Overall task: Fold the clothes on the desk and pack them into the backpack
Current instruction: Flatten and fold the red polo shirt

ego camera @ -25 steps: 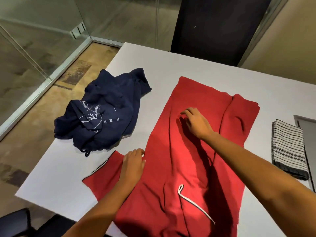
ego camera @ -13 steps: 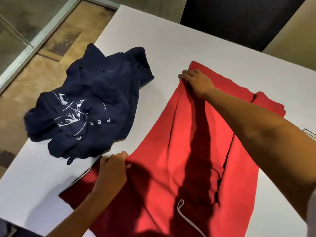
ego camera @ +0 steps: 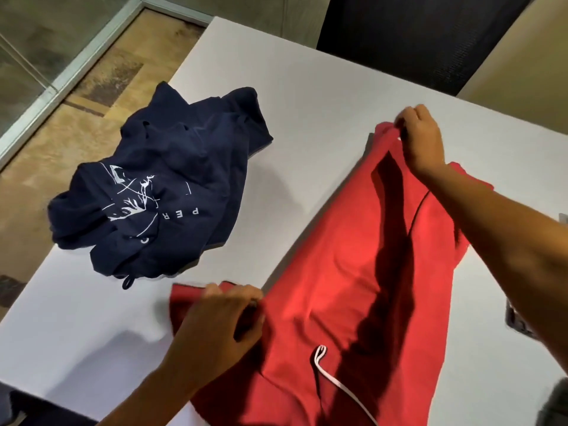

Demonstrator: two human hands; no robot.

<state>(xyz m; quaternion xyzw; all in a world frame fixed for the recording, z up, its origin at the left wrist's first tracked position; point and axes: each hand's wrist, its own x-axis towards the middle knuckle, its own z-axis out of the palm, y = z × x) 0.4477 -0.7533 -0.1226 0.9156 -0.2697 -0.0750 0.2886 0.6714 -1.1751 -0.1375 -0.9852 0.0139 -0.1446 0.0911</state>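
**A:** Two hands, one piece of cloth. The red garment (ego camera: pixel 353 272) lies spread flat along the white worktop (ego camera: pixel 307 103), with its drawstring (ego camera: pixel 325 373) at the near end.

**B:** Why flat?

**A:** My guess is that a smooth layer creases cleanly. Note the left hand (ego camera: pixel 221 321): it is curled over the near left edge, where a sleeve juts sideways, and its fingers are clamped on the cloth. The right hand (ego camera: pixel 421 139) reaches far, arm nearly straight, and its fingertips pinch the far left corner, raised just off the surface.

**B:** Both on one side, then.

**A:** Yes, the same long edge, near and far. That is likely so it can swing over rightward as one straight fold.

**B:** And the other piece?

**A:** The navy garment (ego camera: pixel 172 192) is crumpled, white print up. It sits left of the red one, apart from it, and is not yet folded.

**B:** Backpack?

**A:** None that I can make out.
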